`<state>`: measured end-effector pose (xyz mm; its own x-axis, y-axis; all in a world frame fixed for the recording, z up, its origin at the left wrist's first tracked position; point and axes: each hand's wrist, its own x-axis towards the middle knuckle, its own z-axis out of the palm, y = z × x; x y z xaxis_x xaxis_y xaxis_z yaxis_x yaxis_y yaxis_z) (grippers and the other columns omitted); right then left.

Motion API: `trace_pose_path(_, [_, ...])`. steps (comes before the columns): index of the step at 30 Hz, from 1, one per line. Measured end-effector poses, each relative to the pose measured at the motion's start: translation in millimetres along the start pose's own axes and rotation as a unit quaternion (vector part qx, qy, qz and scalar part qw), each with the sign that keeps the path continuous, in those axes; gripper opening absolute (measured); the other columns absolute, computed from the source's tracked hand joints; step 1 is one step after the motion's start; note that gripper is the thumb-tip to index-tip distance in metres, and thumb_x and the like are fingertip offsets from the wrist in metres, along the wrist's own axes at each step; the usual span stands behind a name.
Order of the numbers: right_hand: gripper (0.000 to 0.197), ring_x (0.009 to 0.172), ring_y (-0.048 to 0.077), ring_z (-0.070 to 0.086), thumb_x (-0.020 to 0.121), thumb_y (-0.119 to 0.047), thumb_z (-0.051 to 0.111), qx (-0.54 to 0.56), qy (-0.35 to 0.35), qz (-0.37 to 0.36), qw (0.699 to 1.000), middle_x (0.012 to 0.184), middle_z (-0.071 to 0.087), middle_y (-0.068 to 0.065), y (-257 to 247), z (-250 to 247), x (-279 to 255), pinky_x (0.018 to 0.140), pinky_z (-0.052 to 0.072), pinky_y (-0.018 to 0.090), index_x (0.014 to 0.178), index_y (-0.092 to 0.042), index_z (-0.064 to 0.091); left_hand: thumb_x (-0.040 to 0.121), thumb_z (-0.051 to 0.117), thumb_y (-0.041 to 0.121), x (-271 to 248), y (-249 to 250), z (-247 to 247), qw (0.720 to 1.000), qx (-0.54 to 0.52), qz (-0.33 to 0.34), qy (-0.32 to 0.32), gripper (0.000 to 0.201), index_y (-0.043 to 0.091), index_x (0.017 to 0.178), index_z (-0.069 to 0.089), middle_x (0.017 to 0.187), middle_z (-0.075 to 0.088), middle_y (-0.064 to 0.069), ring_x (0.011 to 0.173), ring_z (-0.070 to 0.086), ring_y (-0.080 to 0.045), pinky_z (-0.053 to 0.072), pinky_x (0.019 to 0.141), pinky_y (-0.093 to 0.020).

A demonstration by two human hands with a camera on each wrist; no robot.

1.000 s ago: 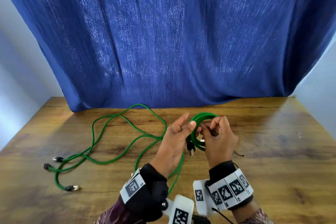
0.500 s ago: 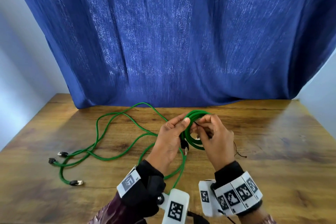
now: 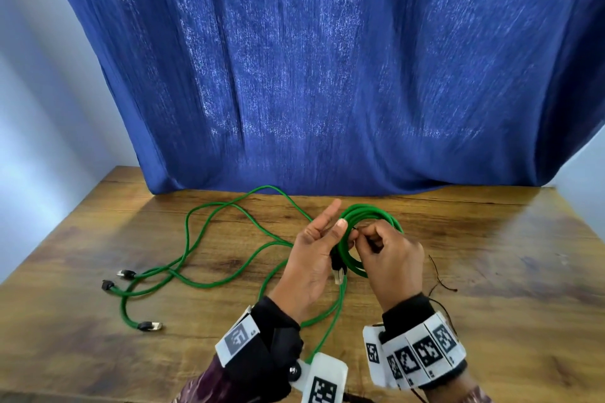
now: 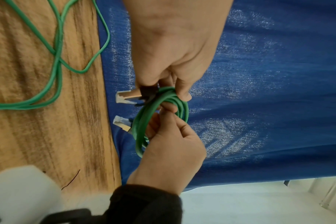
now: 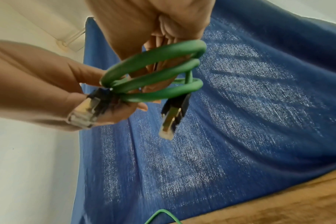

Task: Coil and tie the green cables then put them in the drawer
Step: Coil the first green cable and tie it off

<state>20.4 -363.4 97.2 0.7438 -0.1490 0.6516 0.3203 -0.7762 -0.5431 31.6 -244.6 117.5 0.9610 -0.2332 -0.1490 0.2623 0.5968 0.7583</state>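
Wrists: you wear a black band with white marker tags on each wrist, at the near edge of the head view.
Left hand: your left hand [image 3: 314, 258] is raised over the table and pinches the left side of the coiled green cable [image 3: 352, 239] between the thumb and the lower fingers, while the index finger points straight up and away from the coil.
Right hand: your right hand [image 3: 389, 255] has its fingers curled inside and around the right side of the same coil; the fingertips meet close to your left thumb, and a thin dark tie seems to be pinched there, but it is too small to be sure.
Coil: it is held up in the air between both hands, above the wooden table [image 3: 491, 271], standing almost on its edge.
Connectors: one plug [image 5: 86, 112] lies against your left palm, and the other plug [image 5: 171, 121] hangs free below the loops.
Loose tie: a thin dark tie [image 3: 440, 278] lies on the table just beside your right wrist.
Loose cables: the other green cables [image 3: 196, 239] lie uncoiled on the table to the left of your hands, with three plug ends near the left side.
Background: a blue curtain [image 3: 327, 75] hangs behind the far edge of the table.
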Motion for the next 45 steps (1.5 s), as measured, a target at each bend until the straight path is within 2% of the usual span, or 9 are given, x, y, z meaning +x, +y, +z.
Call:
trace_pose_path(8, [0.019, 0.045, 0.010, 0.058, 0.066, -0.002, 0.079, -0.020, 0.004, -0.035, 0.999, 0.058, 0.065, -0.006, -0.2, 0.8, 2.7, 0.048, 0.043, 0.019, 0.063, -0.012, 0.063, 0.093, 0.047, 0.004, 1.8, 7.9, -4.6, 0.998, 0.040, -0.039, -0.023, 0.032, 0.006, 0.124, 0.055, 0.080, 0.071, 0.000, 0.066, 0.065, -0.005, 0.055, 0.069, -0.017])
trace_pose_path(14, [0.021, 0.049, 0.004, 0.056, 0.079, -0.025, 0.055, -0.011, 0.009, -0.067, 0.998, 0.060, 0.066, -0.010, 3.8, 1.7, 5.1, 0.055, 0.039, 0.014, 0.063, -0.015, 0.065, 0.096, 0.042, 0.008, 1.3, 7.2, -4.2, 0.995, 0.067, -0.053, -0.044, 0.030, 0.014, 0.122, 0.056, 0.082, 0.069, 0.002, 0.072, 0.059, -0.005, 0.050, 0.077, -0.018])
trace_pose_path(19, [0.013, 0.049, 0.004, 0.055, 0.074, -0.019, 0.067, -0.005, -0.001, -0.081, 0.997, 0.060, 0.065, -0.009, 7.4, 4.9, 5.2, 0.054, 0.040, 0.015, 0.063, -0.016, 0.063, 0.096, 0.040, 0.006, 1.6, 5.0, -4.1, 0.996, 0.076, -0.025, -0.041, 0.030, 0.011, 0.121, 0.057, 0.073, 0.070, 0.007, 0.068, 0.061, -0.002, 0.052, 0.077, -0.020])
trace_pose_path(21, [0.011, 0.048, 0.005, 0.055, 0.070, -0.014, 0.071, -0.010, -0.009, -0.084, 0.996, 0.060, 0.065, -0.009, 9.2, 5.7, 5.1, 0.052, 0.041, 0.016, 0.063, -0.016, 0.063, 0.095, 0.042, 0.005, 1.2, 2.6, -4.9, 0.997, 0.074, -0.008, -0.030, 0.028, 0.012, 0.117, 0.060, 0.075, 0.071, 0.005, 0.069, 0.064, -0.002, 0.053, 0.071, -0.018])
trace_pose_path(24, [0.015, 0.047, 0.007, 0.056, 0.068, -0.008, 0.075, -0.027, -0.019, -0.082, 0.996, 0.061, 0.065, -0.009, 11.9, 6.0, 4.4, 0.049, 0.041, 0.018, 0.064, -0.016, 0.063, 0.090, 0.050, 0.005, 0.9, 0.7, -5.5, 0.997, 0.069, 0.012, -0.012, 0.027, 0.010, 0.112, 0.065, 0.092, 0.073, -0.006, 0.086, 0.068, -0.012, 0.054, 0.077, -0.021])
trace_pose_path(27, [0.013, 0.043, 0.008, 0.053, 0.075, -0.020, 0.062, -0.040, 0.000, -0.084, 0.996, 0.058, 0.062, -0.007, 10.8, 4.5, 4.9, 0.049, 0.033, 0.014, 0.063, -0.015, 0.060, 0.082, 0.058, 0.002, 3.5, -0.6, -5.5, 0.999, 0.049, 0.022, 0.008, 0.023, 0.006, 0.103, 0.066, 0.087, 0.071, -0.009, 0.080, 0.069, -0.016, 0.056, 0.074, -0.022])
trace_pose_path(34, [0.020, 0.042, 0.010, 0.053, 0.077, -0.025, 0.053, -0.034, 0.022, -0.095, 0.995, 0.057, 0.062, -0.006, 11.0, 1.8, 8.5, 0.045, 0.030, 0.013, 0.062, -0.013, 0.060, 0.068, 0.066, 0.008, 5.6, 0.3, -5.1, 1.000, 0.016, 0.014, -0.006, 0.055, 0.005, 0.122, 0.053, 0.080, 0.070, -0.006, 0.072, 0.069, -0.012, 0.055, 0.068, -0.019])
trace_pose_path(38, [0.020, 0.043, 0.008, 0.055, 0.077, -0.025, 0.056, -0.015, 0.040, -0.092, 0.995, 0.058, 0.063, -0.007, 11.9, -0.4, 8.9, 0.041, 0.039, 0.017, 0.062, -0.013, 0.061, 0.079, 0.061, -0.002, 5.6, -0.6, -3.9, 1.000, -0.027, 0.008, 0.013, 0.043, 0.008, 0.118, 0.046, 0.069, 0.070, -0.002, 0.062, 0.068, -0.012, 0.054, 0.057, -0.020])
trace_pose_path(45, [0.017, 0.054, 0.007, 0.061, 0.081, -0.019, 0.059, -0.005, 0.053, -0.120, 0.991, 0.070, 0.070, -0.002, 13.6, -3.3, 9.8, 0.057, 0.044, 0.015, 0.073, -0.009, 0.069, 0.081, 0.059, 0.004, 7.3, 4.3, -0.7, 1.000, -0.013, -0.009, 0.008, 0.023, 0.006, 0.102, 0.067, 0.083, 0.073, -0.007, 0.070, 0.069, -0.012, 0.056, 0.065, -0.019])
